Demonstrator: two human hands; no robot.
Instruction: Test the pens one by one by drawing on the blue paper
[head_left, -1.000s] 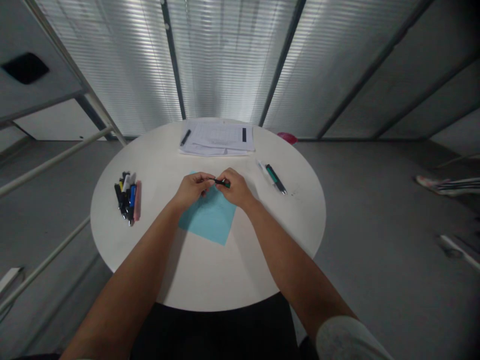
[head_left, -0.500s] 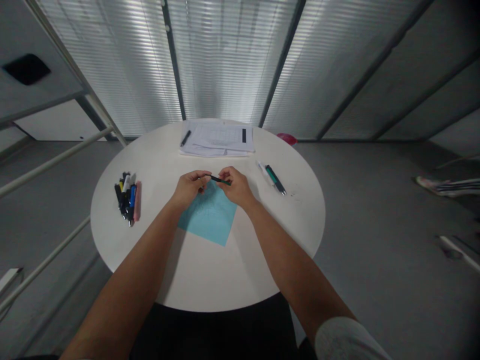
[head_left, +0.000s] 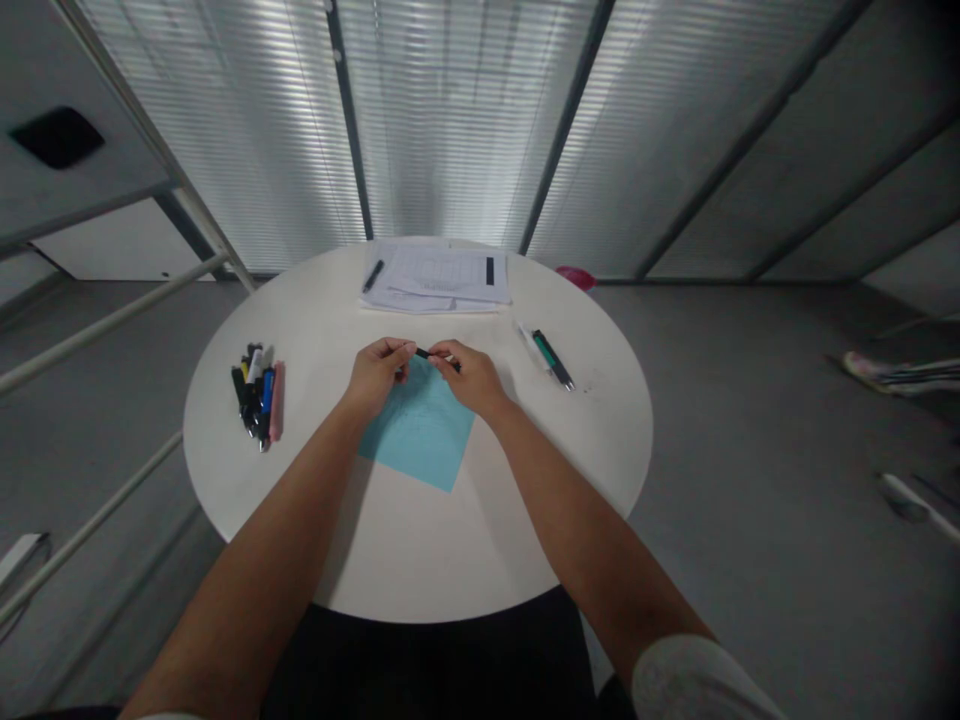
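Grip: both hands pinch one thin dark pen between them, just above the table. Left hand has thumb and fingertips closed on the pen's left end. Right hand is closed round the other end, fingers curled over it. Neither hand is flat on the table; the pen bridges the small gap between them.

Position: pen sits roughly level, over the far corner of a light blue paper sheet that lies flat near the table's middle. Can't tell if the pen touches the sheet; looks slightly clear of it.

Step, as I read it: two-handed work on the pen itself, probably cap or barrel being pulled or pushed along its length. Which direction, not visible. Any next move on it needs both pinches kept firm and the force kept in line with the pen, else it slips or bends.

Pen look: slim, black or very dark, short stretch exposed between the fingers, rest hidden by the hands. No tip visible. Small and smooth, so easy to lose from a light pinch.

Around:
- bundle of markers at the left, several colours, pink one on the near-right side of the pile
- two pens to the right of the hands, one white, one green-black, side by side
- stack of printed papers at the far edge, a dark pen lying on its left part
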